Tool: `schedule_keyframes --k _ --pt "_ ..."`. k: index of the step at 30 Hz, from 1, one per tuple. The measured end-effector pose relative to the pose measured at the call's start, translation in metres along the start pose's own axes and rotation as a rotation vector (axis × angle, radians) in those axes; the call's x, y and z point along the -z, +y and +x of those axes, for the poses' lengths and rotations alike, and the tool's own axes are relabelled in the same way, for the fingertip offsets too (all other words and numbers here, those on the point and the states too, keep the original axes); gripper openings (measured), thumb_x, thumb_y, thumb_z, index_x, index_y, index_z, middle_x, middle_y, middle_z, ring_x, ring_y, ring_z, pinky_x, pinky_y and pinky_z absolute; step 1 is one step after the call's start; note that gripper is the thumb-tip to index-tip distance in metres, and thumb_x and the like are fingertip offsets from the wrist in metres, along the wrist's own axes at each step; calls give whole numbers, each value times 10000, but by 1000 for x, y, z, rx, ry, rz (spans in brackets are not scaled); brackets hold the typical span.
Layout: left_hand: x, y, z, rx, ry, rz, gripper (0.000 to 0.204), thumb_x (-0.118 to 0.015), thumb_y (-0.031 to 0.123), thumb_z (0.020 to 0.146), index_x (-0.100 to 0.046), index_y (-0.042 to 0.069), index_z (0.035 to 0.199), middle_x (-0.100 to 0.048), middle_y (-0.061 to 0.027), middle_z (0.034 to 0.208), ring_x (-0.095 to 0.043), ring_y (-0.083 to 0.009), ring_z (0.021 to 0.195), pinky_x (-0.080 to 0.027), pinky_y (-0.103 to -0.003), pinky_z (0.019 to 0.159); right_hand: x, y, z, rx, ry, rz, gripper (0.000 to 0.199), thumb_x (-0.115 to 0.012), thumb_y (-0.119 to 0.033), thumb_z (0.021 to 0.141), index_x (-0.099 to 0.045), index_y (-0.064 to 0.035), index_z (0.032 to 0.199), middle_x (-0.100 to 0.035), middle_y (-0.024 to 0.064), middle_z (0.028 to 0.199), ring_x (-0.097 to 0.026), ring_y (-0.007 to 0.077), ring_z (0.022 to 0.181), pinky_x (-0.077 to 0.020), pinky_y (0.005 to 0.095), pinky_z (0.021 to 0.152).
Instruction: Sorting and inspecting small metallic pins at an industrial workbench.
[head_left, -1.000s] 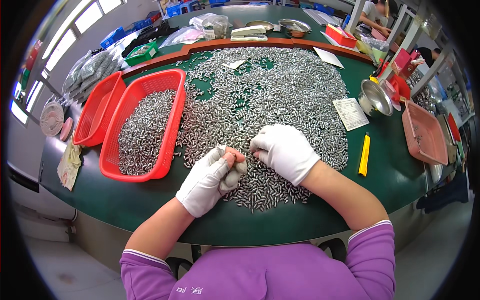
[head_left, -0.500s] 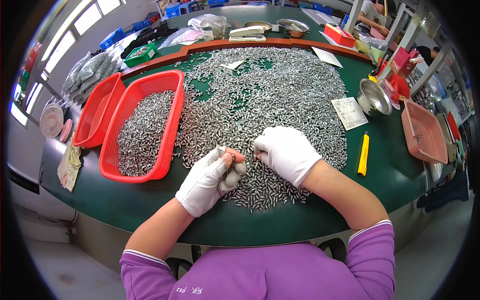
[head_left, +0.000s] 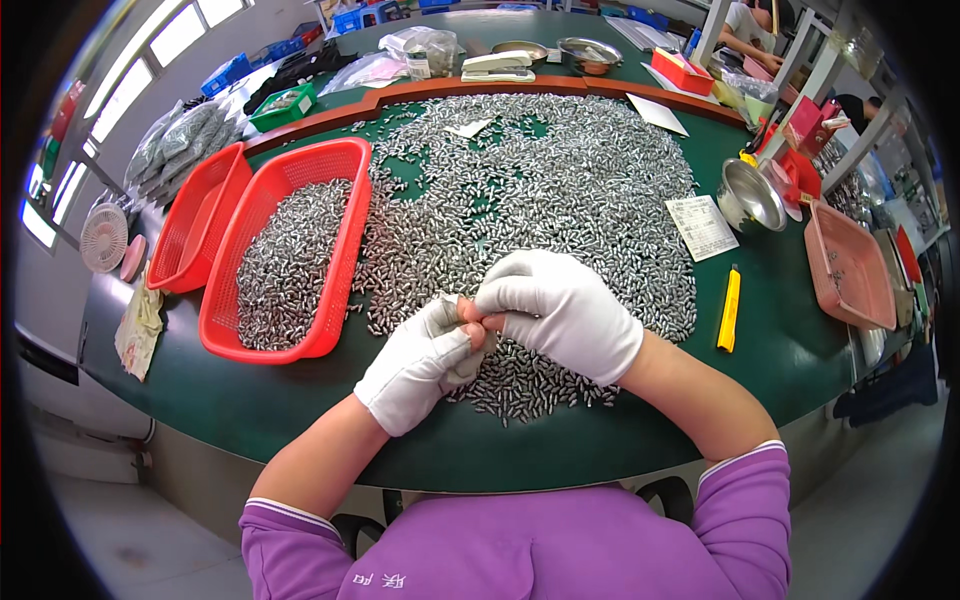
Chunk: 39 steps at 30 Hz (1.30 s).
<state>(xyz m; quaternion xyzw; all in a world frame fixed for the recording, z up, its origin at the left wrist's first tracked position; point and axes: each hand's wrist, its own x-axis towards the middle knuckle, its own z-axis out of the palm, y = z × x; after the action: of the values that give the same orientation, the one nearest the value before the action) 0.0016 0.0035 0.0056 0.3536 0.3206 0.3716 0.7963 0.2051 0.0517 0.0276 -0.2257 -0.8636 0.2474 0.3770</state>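
Observation:
A wide layer of small silvery metal parts (head_left: 590, 200) covers the middle of the green table. Over its near part my two hands meet, both in white gloves with some fingertips bare. My left hand (head_left: 420, 362) is closed in a pinch, thumb against fingers. Against its fingertips my right hand (head_left: 560, 315) pinches too, its thumb and forefinger touching the left ones. What lies between the fingertips is hidden. Left of the hands, a red perforated basket (head_left: 338, 305) holds a heap of the same metal parts.
Another red basket (head_left: 190, 240) stands at the far left. A yellow cutter knife (head_left: 729, 310), a printed slip (head_left: 702, 226), a steel bowl (head_left: 752, 195) and a pink basket (head_left: 850, 300) lie to the right. A brown wooden rail (head_left: 420, 90) borders the back, and a person sits beyond at upper right.
My right hand has moved left from over the metal parts to the left hand's fingertips. My left hand stays nearly in place, its fingers now pinched against the right ones.

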Motion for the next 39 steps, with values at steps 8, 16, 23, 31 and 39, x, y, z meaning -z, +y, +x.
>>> schedule_keyframes --k 8,16,23,31,39 --pt "-3 1 -1 -32 53 -15 175 -619 232 959 -552 97 1046 -587 7 892 -455 -48 661 -371 -180 587 -5 23 -16 -220 -165 -565 179 -692 -222 796 -697 -123 945 -642 71 934 -633 282 876 -520 398 768" --pt "-1 2 -1 -32 42 -33 145 -589 227 977 -572 98 1041 -601 9 888 -490 -48 676 -398 -182 601 -4 15 -11 -184 -165 -630 109 -681 -206 787 -648 -103 805 -607 74 831 -619 285 805 -513 401 721" --pt "-5 3 -2 -16 1 -80 290 -663 246 924 -530 74 1116 -591 -10 950 -478 -54 709 -394 -175 638 9 -6 2 -60 118 -288 120 -723 -58 733 -625 -62 803 -640 78 858 -628 262 795 -509 357 712" --pt "-1 0 -1 -40 2 -58 323 -696 263 902 -520 83 1104 -566 -2 916 -421 -50 679 -331 -185 581 5 -14 1 -142 99 -28 150 -754 -58 735 -635 -52 826 -641 80 865 -634 250 811 -513 337 725" --pt "-3 -1 -1 -37 47 -19 245 -671 257 926 -547 85 1048 -570 6 872 -414 -52 635 -324 -193 548 -2 -3 0 55 66 -114 129 -713 -127 768 -671 -57 868 -646 73 855 -637 280 792 -528 374 701"
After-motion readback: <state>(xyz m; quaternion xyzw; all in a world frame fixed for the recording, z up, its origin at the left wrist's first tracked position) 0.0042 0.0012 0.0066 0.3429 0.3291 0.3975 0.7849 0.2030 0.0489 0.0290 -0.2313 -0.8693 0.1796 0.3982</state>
